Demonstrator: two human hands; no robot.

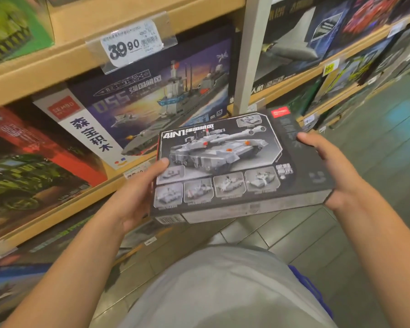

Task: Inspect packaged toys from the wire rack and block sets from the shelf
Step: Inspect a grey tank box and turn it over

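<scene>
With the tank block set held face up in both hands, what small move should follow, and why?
Probably flip the tank block set to check its back: the left hand and right hand grip its ends, and only the front and one edge show.

- The fingers of the left hand (137, 197) lie under the tank box (225, 169); only the thumb shows on its printed face.
- The fingers of the right hand (336, 171) are hidden under the box's far end as well.
- The small print and barcode strip on the box's near side are too blurred to read.
- The price tag (131, 43) shows 39.90; its small lines of text are unreadable.
- The warship box (156, 95) has its lower right corner covered by the held box.
- The green box (12, 27) at top left is cut by the frame's edge.
- The boxes on the right-hand shelves (355, 55) are smeared with blur.
</scene>
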